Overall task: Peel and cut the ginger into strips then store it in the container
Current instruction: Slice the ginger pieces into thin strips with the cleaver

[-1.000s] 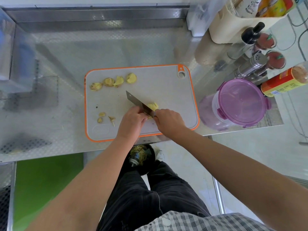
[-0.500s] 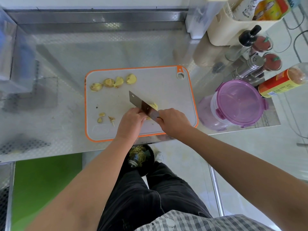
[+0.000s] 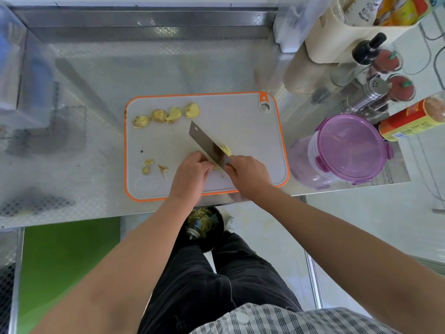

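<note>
On the orange-rimmed cutting board, my right hand grips the handle of a cleaver, its blade angled up and to the left. My left hand curls its fingers on a ginger piece under the blade, mostly hidden. Yellow cut ginger shows just right of the blade. Several peeled ginger slices lie in a row at the board's far left. Small ginger scraps sit near the front left. The purple-lidded container stands shut to the right of the board.
The board lies on a steel counter close to its front edge. Spice bottles, shakers and a beige holder crowd the back right. A black bin with peelings stands on the floor between my legs.
The cleaver blade has risen and tilted more steeply over the ginger. Both hands stay at the same spot on the board.
</note>
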Demonstrator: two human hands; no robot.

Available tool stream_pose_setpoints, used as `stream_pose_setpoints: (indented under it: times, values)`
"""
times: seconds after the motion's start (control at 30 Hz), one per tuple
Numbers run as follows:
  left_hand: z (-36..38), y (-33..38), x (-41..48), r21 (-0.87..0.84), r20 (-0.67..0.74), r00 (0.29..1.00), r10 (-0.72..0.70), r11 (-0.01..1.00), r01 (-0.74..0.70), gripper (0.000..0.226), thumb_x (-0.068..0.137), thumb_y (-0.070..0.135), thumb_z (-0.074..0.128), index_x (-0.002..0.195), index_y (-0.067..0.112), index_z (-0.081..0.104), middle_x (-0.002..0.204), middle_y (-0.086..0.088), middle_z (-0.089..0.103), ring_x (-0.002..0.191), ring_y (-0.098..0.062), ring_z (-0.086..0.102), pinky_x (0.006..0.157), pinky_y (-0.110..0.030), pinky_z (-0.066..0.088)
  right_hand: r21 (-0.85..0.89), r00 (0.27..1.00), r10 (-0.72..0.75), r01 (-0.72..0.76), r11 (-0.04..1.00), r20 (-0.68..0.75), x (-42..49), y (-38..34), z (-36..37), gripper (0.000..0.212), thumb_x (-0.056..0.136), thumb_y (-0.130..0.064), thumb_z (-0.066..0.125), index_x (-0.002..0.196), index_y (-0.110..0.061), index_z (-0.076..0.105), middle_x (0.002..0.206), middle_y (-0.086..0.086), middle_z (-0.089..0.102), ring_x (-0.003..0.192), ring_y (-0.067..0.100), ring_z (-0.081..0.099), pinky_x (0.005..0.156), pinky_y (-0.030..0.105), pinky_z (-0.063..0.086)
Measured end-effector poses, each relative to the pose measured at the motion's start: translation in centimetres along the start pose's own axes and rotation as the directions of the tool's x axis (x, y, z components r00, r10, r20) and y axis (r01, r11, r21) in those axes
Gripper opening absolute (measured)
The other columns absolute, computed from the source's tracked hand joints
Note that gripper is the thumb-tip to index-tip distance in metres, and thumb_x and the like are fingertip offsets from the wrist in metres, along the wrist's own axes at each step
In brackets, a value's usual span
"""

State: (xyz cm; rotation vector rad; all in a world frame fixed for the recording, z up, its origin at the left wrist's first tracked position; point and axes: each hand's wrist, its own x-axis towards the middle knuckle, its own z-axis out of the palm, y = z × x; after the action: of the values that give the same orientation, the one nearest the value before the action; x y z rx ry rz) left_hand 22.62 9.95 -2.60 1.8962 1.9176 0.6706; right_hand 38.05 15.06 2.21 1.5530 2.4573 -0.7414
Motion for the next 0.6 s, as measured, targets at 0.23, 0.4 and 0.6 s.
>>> stream_pose_setpoints:
  times: [0.23, 0.4, 0.6]
  values:
    - [-0.6, 0.6, 0.2, 0.027, -0.012, 0.999, -0.048, 0.998, 0.049, 0.017, 0.066, -0.009, 0.073, 0.065, 0.008, 0.07, 0.067, -0.01, 0.061, 0.06, -0.031, 0.057, 0.051, -0.036, 0.051, -0.065, 0.999, -0.038, 0.04, 0.997, 0.018, -0.6, -0.3, -1.3, 0.021, 0.099, -0.025, 0.04, 0.09, -0.012, 0.054, 0.088, 0.009, 0.059, 0.084, 0.03, 0.056, 0.062, 0.031, 0.032]
    - [-0.5, 0.5, 0.2, 0.042, -0.002, 0.999, -0.054, 0.998, 0.054, 0.015, 0.067, -0.008, 0.073, 0.064, 0.007, 0.071, 0.064, -0.01, 0.061, 0.056, -0.031, 0.056, 0.049, -0.035, 0.05, -0.102, 0.998, -0.034, 0.04, 0.994, 0.059, -0.4, -0.5, -1.5, 0.018, 0.097, -0.019, 0.041, 0.08, -0.015, 0.046, 0.079, 0.007, 0.051, 0.076, 0.03, 0.055, 0.06, 0.031, 0.035]
    - [-0.2, 0.2, 0.3, 0.043, -0.005, 1.0, -0.028, 0.999, 0.029, 0.013, 0.071, -0.005, 0.074, 0.07, 0.008, 0.072, 0.069, -0.01, 0.063, 0.061, -0.031, 0.058, 0.052, -0.036, 0.051, -0.142, 0.998, -0.005, 0.015, 0.99, 0.07, 0.1, -0.8, -0.2, 0.02, 0.099, -0.021, 0.038, 0.098, -0.01, 0.055, 0.09, 0.009, 0.059, 0.084, 0.031, 0.06, 0.063, 0.032, 0.038]
